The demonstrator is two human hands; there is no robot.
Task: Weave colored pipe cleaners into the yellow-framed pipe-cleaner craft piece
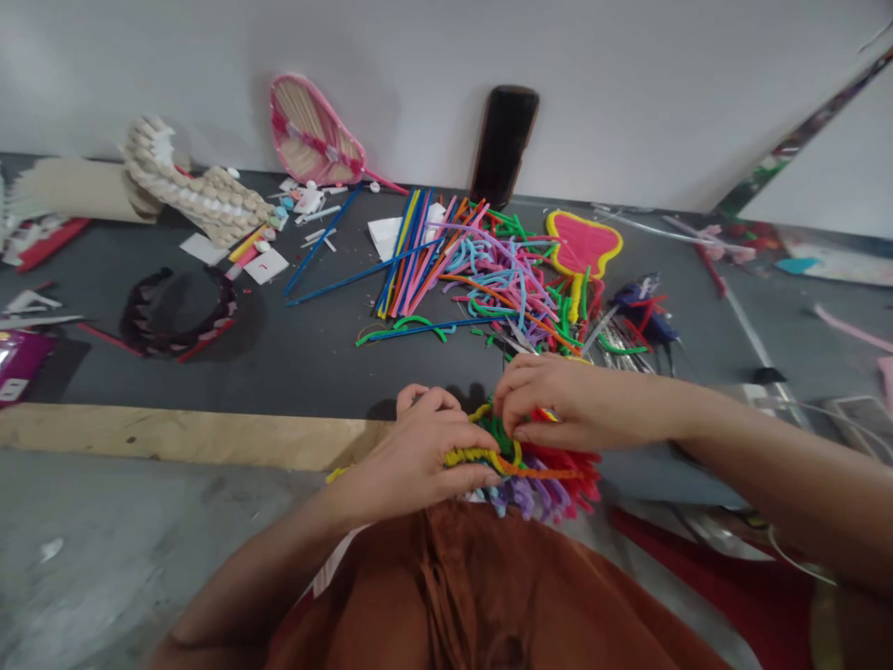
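Observation:
At the table's front edge, both hands are on a colourful pipe-cleaner piece (540, 473), with yellow, orange and green strands and a fringe of red, purple and light blue ends. My left hand (436, 447) grips its yellow twisted part between thumb and fingers. From the right, my right hand (540, 400) reaches over the top, its fingers pinched together at the green and yellow strands. What exactly those fingertips hold is partly hidden. Just beyond the right hand lie scissors (520, 337), partly covered by pipe cleaners.
A heap of cut pipe cleaners (502, 270) lies beyond my hands, beside straight ones (419, 256). A phone (503, 144) leans on the wall near a pink fan-shaped piece (313, 135). A pink heart with yellow edging (584, 244), a dark headband (179, 316) and a glue gun (646, 312) surround them.

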